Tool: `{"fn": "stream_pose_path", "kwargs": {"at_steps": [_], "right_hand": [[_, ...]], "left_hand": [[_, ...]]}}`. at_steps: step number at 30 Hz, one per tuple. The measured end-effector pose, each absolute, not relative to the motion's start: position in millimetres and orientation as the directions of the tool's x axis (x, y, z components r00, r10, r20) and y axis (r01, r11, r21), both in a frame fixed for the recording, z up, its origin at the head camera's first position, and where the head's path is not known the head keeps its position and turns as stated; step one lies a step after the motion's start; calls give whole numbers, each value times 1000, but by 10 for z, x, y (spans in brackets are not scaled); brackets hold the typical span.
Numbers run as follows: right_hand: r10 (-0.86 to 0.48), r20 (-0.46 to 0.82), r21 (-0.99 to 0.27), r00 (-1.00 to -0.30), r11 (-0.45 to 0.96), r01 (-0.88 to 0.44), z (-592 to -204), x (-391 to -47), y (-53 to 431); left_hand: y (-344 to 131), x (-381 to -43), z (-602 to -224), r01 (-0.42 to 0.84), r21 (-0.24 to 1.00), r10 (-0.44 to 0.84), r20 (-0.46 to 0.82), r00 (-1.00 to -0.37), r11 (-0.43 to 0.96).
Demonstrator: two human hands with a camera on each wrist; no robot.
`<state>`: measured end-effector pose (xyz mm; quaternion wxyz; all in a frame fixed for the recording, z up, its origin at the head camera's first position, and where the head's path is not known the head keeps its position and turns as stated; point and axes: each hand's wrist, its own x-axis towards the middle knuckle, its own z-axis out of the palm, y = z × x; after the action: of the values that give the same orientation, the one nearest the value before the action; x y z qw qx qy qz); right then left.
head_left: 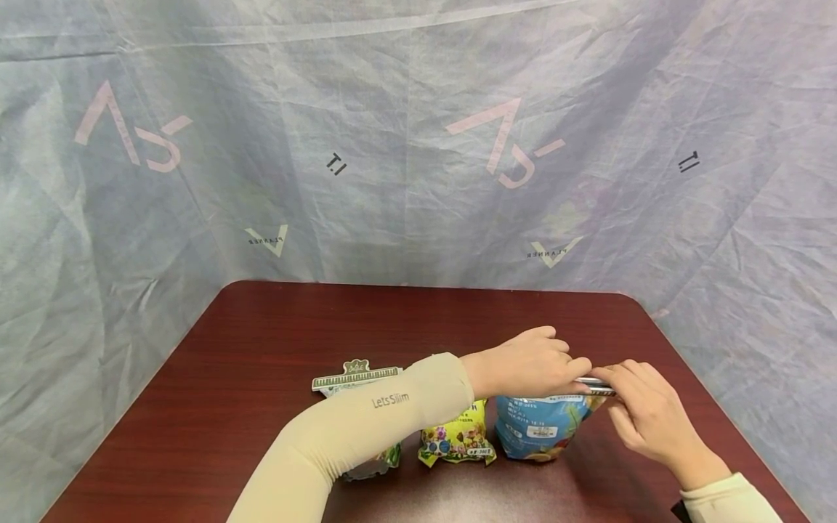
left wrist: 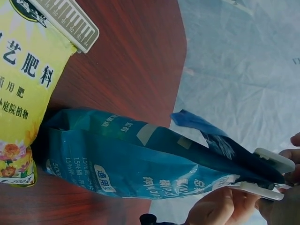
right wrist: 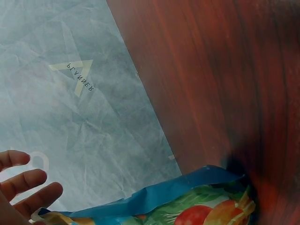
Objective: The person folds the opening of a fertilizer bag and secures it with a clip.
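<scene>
A blue fertilizer bag (head_left: 539,425) stands on the table at the right, printed with white text. At its top edge is a pale-edged metal bag clip (head_left: 598,386); the left wrist view has its two jaws apart, either side of the bag's mouth. My left hand (head_left: 532,363) pinches the clip from behind and left. At the clip's right end, my right hand (head_left: 647,410) grips it with bent fingers. Three of its other fingers (right wrist: 40,192) are spread in the right wrist view. The bag's front (right wrist: 201,206) carries fruit and leaf pictures.
A yellow fertilizer bag (head_left: 458,436) stands left of the blue one, with a piano-patterned clip (left wrist: 70,23) on top. Farther left, a bag with a similar clip (head_left: 356,376) is partly hidden by my left sleeve (head_left: 366,414). Grey fabric (head_left: 405,145) hangs behind the dark red table (head_left: 275,319).
</scene>
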<state>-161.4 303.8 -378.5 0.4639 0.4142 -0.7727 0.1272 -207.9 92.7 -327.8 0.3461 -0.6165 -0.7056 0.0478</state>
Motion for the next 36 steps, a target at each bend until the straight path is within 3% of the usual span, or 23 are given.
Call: {"fn": "stream_pose_path", "kwargs": {"at_steps": [9, 17, 30, 36], "right_hand": [[-521, 835, 212, -175, 599, -772, -3787, -1636, 3038], [-515, 837, 204, -187, 610, -766, -3750, -1602, 2987], [-512, 842, 197, -170, 585, -787, -3803, -1628, 3018], [-516, 837, 193, -181, 589, -785, -3831, -1631, 3054]], "left_hand": [[930, -2097, -3312, 823, -500, 891, 454, -16, 270], [910, -2108, -3347, 827, -493, 882, 472, -6, 269], [878, -2128, -3397, 739, -596, 828, 552, 95, 313], [811, -2141, -3437, 734, -605, 834, 543, 95, 310]]}}
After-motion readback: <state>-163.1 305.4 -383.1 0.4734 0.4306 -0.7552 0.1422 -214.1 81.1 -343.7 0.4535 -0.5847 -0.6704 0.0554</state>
